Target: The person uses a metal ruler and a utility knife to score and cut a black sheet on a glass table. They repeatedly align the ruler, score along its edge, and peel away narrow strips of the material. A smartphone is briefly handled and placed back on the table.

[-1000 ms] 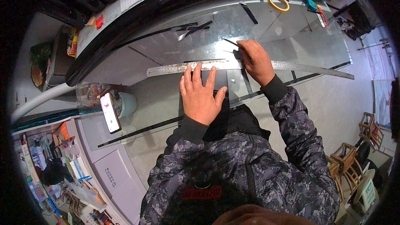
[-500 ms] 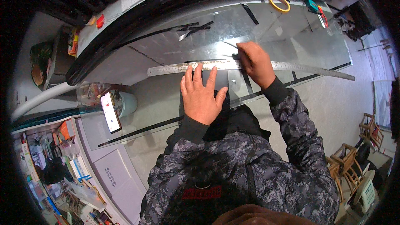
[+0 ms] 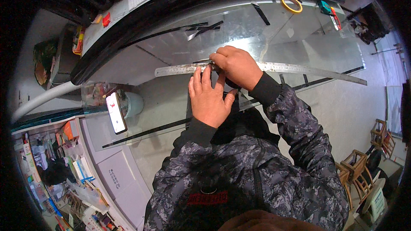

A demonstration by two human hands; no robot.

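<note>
A long steel ruler [image 3: 282,67] lies crosswise on a glass sheet [image 3: 158,98] in front of me. My left hand [image 3: 208,100] is spread, its fingertips resting on the ruler and its thumb apart. Close beside those fingertips, my right hand [image 3: 238,65] is closed over the ruler, knuckles up. Whatever its fingers pinch is dark and mostly hidden beneath the hand. Beyond the ruler, thin black strips [image 3: 205,31] lie crossed on the glass.
At the far right are a yellow tape roll [image 3: 292,4], a teal tape measure [image 3: 324,7] and a red-handled tool [image 3: 335,20]. A black padded rail [image 3: 128,30] curves along the far side. A phone [image 3: 115,113] stands at left by a pale bucket [image 3: 135,103]. Wooden stools [image 3: 354,162] stand at right.
My right hand has moved left along the ruler, up against my left fingertips. My left hand stays spread on the ruler.
</note>
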